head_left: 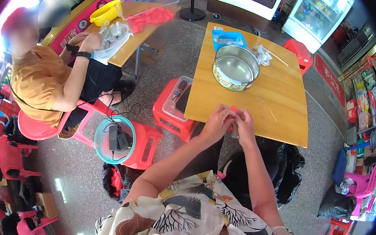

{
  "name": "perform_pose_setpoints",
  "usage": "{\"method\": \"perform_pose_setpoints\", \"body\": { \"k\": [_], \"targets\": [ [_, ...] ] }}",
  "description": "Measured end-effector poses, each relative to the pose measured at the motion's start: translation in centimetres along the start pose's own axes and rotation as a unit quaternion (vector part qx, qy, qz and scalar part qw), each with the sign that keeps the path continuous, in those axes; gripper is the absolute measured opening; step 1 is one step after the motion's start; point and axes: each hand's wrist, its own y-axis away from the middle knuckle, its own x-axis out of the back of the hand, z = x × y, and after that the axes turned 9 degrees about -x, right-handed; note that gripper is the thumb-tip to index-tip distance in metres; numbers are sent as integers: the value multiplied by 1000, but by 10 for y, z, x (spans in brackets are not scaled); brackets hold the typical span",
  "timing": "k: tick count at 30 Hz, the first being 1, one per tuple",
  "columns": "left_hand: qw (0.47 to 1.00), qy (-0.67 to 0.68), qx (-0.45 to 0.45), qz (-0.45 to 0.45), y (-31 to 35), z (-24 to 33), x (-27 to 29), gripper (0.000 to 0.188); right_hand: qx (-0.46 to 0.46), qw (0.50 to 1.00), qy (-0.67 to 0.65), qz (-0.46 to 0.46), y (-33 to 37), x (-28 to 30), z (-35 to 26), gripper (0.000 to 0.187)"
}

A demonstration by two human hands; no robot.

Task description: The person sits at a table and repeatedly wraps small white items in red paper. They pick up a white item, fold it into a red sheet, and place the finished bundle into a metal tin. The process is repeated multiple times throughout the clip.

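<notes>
- The left hand (216, 123) and the right hand (244, 125) meet at the near edge of the yellow wooden table (281, 95), fingers curled in and pinching a small red-and-pale object (234, 123) between them.
- That small object sits between the two sets of fingertips, just over the table's near edge; most of it is hidden, so its exact shape cannot be told.
- Judging by the fingertip hold, it is probably light and small, easily carried by a pinch rather than a full grasp.
- It looks thin and possibly soft or crumpled; a gentle squeeze at its edges seems the safer hold, since a hard one could crush it.
- Being so small, it could slip out, so keeping both hands close over the table seems wise.
- A round metal tin with a patterned side (235, 68) stands farther along the table, well apart from the hands, beside a blue plastic tray (228, 38) and a crumpled clear wrapper (262, 54).
</notes>
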Motion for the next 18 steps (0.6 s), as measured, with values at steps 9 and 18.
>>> {"method": "perform_pose_setpoints", "body": {
  "k": [9, 18],
  "targets": [
    [867, 418, 257, 85, 8, -17, 1, 30, -48, 996, -26, -75, 12, -4, -20, 6],
    [841, 474, 248, 79, 0, -28, -13, 26, -38, 992, 79, -90, 28, -1, -33, 14]
  ]
}}
